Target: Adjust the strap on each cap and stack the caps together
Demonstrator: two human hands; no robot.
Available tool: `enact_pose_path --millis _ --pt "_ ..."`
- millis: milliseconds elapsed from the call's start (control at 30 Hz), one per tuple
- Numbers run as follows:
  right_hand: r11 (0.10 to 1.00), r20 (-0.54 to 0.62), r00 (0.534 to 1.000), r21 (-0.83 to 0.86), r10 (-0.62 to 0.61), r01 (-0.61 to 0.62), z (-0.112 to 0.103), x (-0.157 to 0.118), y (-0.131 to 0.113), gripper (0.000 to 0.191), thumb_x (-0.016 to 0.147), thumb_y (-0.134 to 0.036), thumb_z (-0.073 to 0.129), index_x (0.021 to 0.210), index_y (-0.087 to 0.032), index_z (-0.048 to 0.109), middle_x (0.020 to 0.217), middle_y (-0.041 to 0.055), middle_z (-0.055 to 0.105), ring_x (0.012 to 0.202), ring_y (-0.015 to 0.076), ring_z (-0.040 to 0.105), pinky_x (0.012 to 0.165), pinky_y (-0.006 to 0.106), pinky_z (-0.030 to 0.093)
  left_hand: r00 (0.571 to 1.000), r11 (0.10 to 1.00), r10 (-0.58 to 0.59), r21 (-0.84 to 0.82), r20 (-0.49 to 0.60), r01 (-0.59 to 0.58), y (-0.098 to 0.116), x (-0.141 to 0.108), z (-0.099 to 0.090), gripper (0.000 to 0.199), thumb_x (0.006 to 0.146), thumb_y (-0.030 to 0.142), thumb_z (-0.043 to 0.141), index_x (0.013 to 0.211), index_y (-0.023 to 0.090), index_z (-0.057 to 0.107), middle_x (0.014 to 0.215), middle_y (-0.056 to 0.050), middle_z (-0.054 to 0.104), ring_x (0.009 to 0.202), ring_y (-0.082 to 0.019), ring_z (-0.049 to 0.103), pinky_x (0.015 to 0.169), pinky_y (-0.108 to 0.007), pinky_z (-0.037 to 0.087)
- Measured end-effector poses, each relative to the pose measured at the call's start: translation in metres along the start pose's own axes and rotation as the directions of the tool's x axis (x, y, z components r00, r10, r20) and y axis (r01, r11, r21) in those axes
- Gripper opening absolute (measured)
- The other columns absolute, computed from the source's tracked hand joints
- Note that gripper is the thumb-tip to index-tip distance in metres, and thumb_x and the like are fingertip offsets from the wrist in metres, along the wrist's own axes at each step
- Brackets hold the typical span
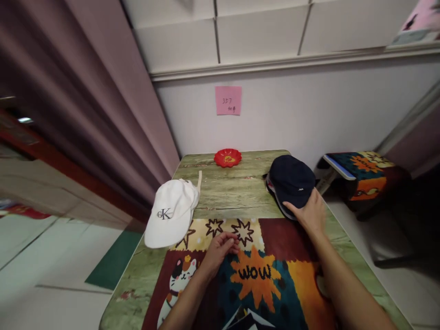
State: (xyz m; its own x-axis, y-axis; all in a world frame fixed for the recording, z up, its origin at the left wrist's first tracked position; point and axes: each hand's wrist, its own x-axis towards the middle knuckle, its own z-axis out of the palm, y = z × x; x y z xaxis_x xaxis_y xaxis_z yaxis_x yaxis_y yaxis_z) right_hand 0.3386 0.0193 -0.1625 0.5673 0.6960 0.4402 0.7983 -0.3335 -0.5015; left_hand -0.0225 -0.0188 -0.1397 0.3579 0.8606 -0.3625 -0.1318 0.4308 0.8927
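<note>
My right hand [311,211] grips a dark navy cap [291,176] by its lower front edge, thumb on the near side. The cap is at the right edge of the table, its underside tilted partly into view on the left. My left hand [223,247] hovers over a patterned mat [278,233], its fingers loosely curled and nothing visible in them. Left of it lies a white baseball cap [173,206] with a dark "CK" logo, its brim pointing toward me and its strap sticking up behind.
A red scalloped dish [228,158] stands at the back of the green wood-look table [237,192]. A dark and white object [249,319] shows partly at the bottom edge. A pink note [228,101] is on the wall. Right of the table stands a cloth-covered stool [367,172].
</note>
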Motion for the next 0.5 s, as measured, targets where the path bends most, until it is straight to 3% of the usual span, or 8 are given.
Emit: enact_pose_path --millis 133,233,267,333,367,400,433,500 --pt "0.999 -0.062 0.998 -0.036 -0.001 -0.001 0.01 -0.003 -0.004 0.127 0.068 -0.09 0.057 0.153 0.001 0.031 0.144 0.0372 0.045 0.132 0.0514 0.045 0.105 0.062 0.038 0.999 0.992 0.053 0.12 -0.011 -0.051 0.012 0.004 -0.004 0.041 0.077 0.051 0.076 0.093 0.014 0.07 0.086 -0.008 0.071 0.069 -0.016 0.066 0.066 -0.029 0.053" --pt "0.999 -0.075 0.997 -0.04 -0.001 -0.002 0.01 0.0 -0.005 0.129 0.067 -0.091 0.057 0.153 0.002 0.031 0.144 0.038 0.045 0.131 0.0528 0.046 0.105 0.063 0.039 0.94 0.909 0.311 0.334 -0.139 -0.251 0.057 0.016 -0.026 0.037 0.078 0.047 0.075 0.099 0.017 0.069 0.09 -0.007 0.071 0.08 -0.02 0.066 0.075 -0.033 0.053" --pt "0.999 -0.07 0.998 -0.034 -0.003 0.0 0.01 0.0 -0.006 0.13 0.067 -0.091 0.057 0.153 0.002 0.03 0.144 0.0382 0.045 0.132 0.0529 0.046 0.106 0.063 0.038 0.887 0.849 0.418 0.433 -0.198 -0.303 0.077 0.021 -0.038 0.036 0.079 0.045 0.074 0.102 0.018 0.069 0.096 -0.008 0.072 0.087 -0.022 0.067 0.081 -0.035 0.053" --pt "1.0 -0.054 0.999 -0.016 0.0 -0.001 0.007 -0.001 -0.007 0.131 0.067 -0.091 0.057 0.154 0.002 0.029 0.146 0.0386 0.043 0.133 0.0533 0.045 0.106 0.065 0.037 0.684 0.665 0.658 0.67 -0.315 -0.331 0.119 0.032 -0.066 0.036 0.08 0.041 0.073 0.109 0.02 0.067 0.111 -0.01 0.07 0.103 -0.025 0.064 0.093 -0.039 0.05" --pt "1.0 -0.05 0.999 -0.006 0.003 -0.003 0.004 -0.002 -0.008 0.131 0.067 -0.09 0.058 0.155 0.002 0.028 0.147 0.0385 0.042 0.134 0.0536 0.043 0.106 0.067 0.036 0.575 0.559 0.747 0.785 -0.335 -0.269 0.138 0.037 -0.082 0.038 0.079 0.038 0.075 0.111 0.02 0.066 0.121 -0.012 0.067 0.113 -0.028 0.06 0.1 -0.041 0.046" --pt "1.0 -0.058 0.998 0.001 0.005 -0.005 0.002 -0.004 -0.01 0.13 0.068 -0.09 0.057 0.156 0.001 0.026 0.148 0.0382 0.04 0.136 0.0539 0.041 0.107 0.069 0.034 0.501 0.476 0.794 0.864 -0.343 -0.163 0.153 0.042 -0.097 0.042 0.078 0.036 0.076 0.114 0.019 0.065 0.129 -0.015 0.063 0.123 -0.031 0.055 0.106 -0.044 0.042" --pt "1.0 -0.078 0.997 0.008 0.005 -0.004 -0.002 -0.006 -0.013 0.128 0.07 -0.089 0.057 0.157 -0.001 0.024 0.15 0.0376 0.038 0.138 0.0541 0.038 0.107 0.072 0.031 0.466 0.439 0.8 0.898 -0.377 -0.026 0.164 0.046 -0.111 0.047 0.077 0.037 0.077 0.116 0.018 0.064 0.134 -0.018 0.06 0.128 -0.035 0.051 0.108 -0.047 0.039" --pt "1.0 -0.139 0.99 0.023 -0.014 0.018 -0.011 -0.013 -0.02 0.122 0.074 -0.084 0.057 0.159 -0.004 0.02 0.155 0.0353 0.033 0.142 0.0531 0.033 0.109 0.075 0.024 0.478 0.443 0.734 0.874 -0.482 0.201 0.175 0.049 -0.135 0.039 0.078 0.035 0.075 0.111 0.016 0.065 0.127 -0.02 0.062 0.125 -0.038 0.054 0.103 -0.05 0.041"
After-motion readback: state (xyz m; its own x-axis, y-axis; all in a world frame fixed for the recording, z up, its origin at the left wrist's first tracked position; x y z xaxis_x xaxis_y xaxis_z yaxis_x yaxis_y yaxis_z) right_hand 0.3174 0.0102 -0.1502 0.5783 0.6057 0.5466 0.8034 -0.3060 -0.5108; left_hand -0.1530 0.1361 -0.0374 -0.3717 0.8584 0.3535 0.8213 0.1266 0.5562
